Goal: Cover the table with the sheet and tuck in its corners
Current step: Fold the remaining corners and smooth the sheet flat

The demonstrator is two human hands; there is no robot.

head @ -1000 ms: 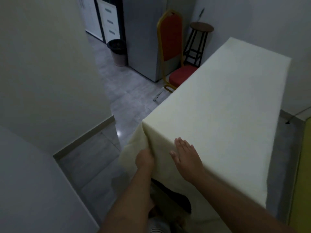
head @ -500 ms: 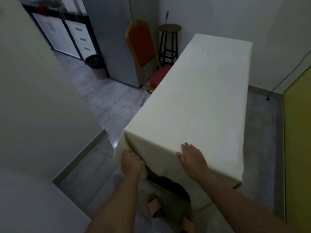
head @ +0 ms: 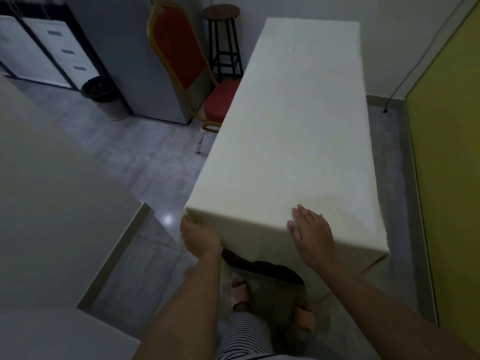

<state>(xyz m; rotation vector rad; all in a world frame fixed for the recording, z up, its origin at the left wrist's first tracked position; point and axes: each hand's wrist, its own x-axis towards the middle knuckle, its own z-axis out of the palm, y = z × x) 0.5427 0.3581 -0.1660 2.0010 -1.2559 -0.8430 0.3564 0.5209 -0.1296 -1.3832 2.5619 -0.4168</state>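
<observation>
A pale cream sheet (head: 291, 141) covers the long table from the near end to the far end. My left hand (head: 198, 237) is at the near left corner, just below the edge, its fingers closed on the sheet's hanging fabric. My right hand (head: 311, 232) lies flat with fingers apart on the near edge, pressing the sheet down. Below the near edge the sheet hangs loose, and a dark gap under the table shows between my arms.
A red chair with a gold frame (head: 187, 63) stands against the table's left side, a dark stool (head: 223, 40) behind it. A bin (head: 104, 97) and a grey cabinet (head: 124, 55) lie farther left. A yellow-green panel (head: 446, 152) is close on the right, a wall corner (head: 52, 178) on the left.
The view has swung so the table runs straight ahead. My left hand has gone from the corner's side fabric to under the near left corner; the loose flap there is now drawn in. My right hand stays flat.
</observation>
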